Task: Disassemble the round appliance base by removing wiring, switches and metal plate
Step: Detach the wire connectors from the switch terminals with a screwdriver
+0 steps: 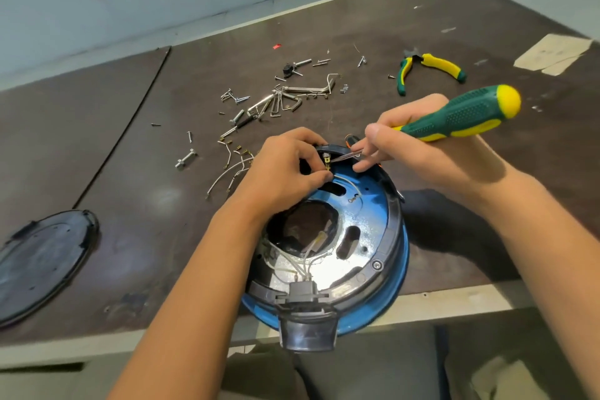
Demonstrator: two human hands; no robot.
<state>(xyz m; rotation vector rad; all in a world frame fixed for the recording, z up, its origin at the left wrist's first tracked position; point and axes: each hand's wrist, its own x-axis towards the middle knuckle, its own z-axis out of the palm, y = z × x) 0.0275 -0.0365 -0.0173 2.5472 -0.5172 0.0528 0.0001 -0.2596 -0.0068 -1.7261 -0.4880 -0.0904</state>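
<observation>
The round appliance base [394,256], blue with a black rim, lies open side up at the table's near edge. Its shiny metal plate [363,214] shows slots and a large centre hole, with white wires [311,265] running to a black connector at the front. My left hand [285,169] pinches a small switch part with brass terminals [327,162] at the far rim. My right hand [412,149] grips a green and yellow screwdriver [467,114]; its shaft points at those terminals.
A black round cover [39,260] lies at the left. Loose screws, hex keys and bolts [276,101] are scattered behind the base, with removed white wires [227,169] beside them. Green and yellow pliers [425,70] lie at the back right. Pale tape [552,53] marks the far right.
</observation>
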